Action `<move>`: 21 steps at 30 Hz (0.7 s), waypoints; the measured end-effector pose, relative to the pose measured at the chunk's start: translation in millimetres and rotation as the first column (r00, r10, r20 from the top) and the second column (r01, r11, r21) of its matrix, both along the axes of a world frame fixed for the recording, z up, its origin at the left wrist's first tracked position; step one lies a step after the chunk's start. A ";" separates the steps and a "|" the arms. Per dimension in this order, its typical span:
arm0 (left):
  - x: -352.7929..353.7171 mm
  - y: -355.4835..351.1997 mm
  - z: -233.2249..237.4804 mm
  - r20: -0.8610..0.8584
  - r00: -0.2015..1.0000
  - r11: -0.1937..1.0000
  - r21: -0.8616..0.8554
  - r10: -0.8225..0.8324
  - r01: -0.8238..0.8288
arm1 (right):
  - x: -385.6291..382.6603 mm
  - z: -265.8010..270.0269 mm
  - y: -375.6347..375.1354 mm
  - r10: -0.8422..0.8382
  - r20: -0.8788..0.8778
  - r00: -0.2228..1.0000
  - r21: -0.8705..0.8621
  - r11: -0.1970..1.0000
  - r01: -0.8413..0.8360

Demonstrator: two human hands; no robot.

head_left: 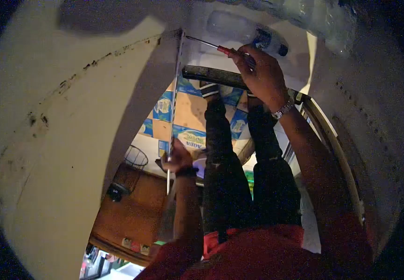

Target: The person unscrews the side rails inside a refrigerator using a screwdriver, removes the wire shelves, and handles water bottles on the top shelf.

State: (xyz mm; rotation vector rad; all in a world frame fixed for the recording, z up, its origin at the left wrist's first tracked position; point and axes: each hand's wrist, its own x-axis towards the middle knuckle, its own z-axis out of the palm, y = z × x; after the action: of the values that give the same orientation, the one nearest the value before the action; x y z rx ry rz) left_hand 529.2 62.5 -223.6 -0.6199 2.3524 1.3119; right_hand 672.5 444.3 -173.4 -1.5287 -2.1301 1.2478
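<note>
My right hand (260, 74), with a metal watch at its wrist, is closed around a screwdriver (224, 49) with a red handle. The screwdriver's thin shaft points left, its tip right by the top end of a long, thin pale strip (173, 112). Lower down, my left hand (178, 156), wearing a dark wristband, has its fingers wrapped round that strip near its bottom end. The strip runs beside a large whitish panel (80, 121) with dark specks along a line. Just behind the screwdriver lies a clear plastic bottle (234, 28) with a dark label.
Frosty ice (323, 18) lines the upper right. A dark edge bar (211, 73) crosses below the bottle. Flattened blue-printed cardboard (190, 112) covers the floor around my feet. A wire basket (136, 156) and a brown wooden surface (139, 200) stand at lower left.
</note>
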 end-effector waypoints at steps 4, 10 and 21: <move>-1.0 39.9 150.9 0.146 0.964 0.750 0.606 0.222 -0.265 | 2.8 -5.7 3.4 0.027 0.049 0.998 0.017 0.999 -0.028; -6.7 67.1 252.4 -0.210 0.883 0.887 0.112 -0.419 0.448 | 2.7 -13.9 5.7 0.036 0.023 0.999 0.050 0.998 -0.037; -23.4 118.1 331.8 -0.266 0.548 0.594 -0.542 -0.793 0.595 | -3.1 -10.8 15.8 0.080 0.119 0.990 0.017 0.996 -0.082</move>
State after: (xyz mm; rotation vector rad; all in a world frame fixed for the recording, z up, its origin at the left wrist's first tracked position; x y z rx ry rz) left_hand 505.8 180.5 108.2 0.6762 2.7971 0.6298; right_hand 669.4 460.1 -184.2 -1.5579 -2.2938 1.1824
